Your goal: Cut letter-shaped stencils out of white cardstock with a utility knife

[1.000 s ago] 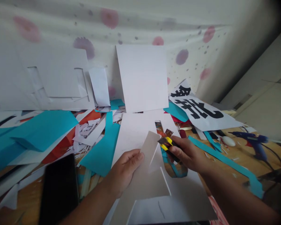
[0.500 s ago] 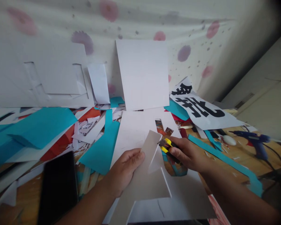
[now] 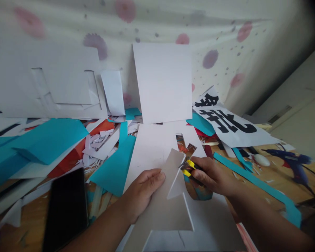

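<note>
My left hand [image 3: 149, 183] grips the left edge of a cut white board piece [image 3: 168, 206], thumb on top. The piece has an angular outline and tilts up at its far end. In my right hand [image 3: 212, 175] is a yellow and black utility knife [image 3: 190, 168], fingers closed round its body. Its tip is at the right edge of the piece, near the far end. Under both hands lies a larger white board [image 3: 152, 140] with cut-out openings, through which the wooden table shows.
A white panel [image 3: 162, 84] leans against the dotted curtain. Left are turquoise sheets [image 3: 49, 140], paper scraps [image 3: 99, 141] and a black phone [image 3: 65, 210]. Right are a sheet with black characters [image 3: 228, 122], a turquoise strip [image 3: 254, 178] and a blue glue gun [image 3: 291, 159].
The view has shifted slightly, so most things sit a little further right. Both hands keep their grips, and the knife stays at the piece's right edge.
</note>
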Action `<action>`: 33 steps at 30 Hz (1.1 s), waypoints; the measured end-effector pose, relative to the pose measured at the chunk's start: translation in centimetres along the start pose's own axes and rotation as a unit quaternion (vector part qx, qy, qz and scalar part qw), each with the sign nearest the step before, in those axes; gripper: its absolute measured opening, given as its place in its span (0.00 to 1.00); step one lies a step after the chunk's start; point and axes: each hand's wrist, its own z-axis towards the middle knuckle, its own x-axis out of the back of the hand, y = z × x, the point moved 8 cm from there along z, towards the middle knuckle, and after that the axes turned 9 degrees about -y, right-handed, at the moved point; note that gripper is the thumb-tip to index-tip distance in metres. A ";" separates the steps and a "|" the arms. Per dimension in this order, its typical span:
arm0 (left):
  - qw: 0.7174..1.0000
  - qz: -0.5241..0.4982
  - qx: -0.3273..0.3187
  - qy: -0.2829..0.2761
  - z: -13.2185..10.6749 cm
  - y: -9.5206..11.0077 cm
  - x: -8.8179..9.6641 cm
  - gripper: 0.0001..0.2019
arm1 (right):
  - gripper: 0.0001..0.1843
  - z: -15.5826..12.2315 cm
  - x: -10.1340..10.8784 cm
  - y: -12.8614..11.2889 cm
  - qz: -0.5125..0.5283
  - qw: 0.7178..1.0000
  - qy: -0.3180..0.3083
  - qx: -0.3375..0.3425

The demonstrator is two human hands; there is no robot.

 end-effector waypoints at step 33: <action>0.999 -0.033 -0.017 -0.032 0.5 0.5 -0.3 0.23 | 0.26 0.7 -2.8 0.1 0.005 0.998 -0.067 -0.018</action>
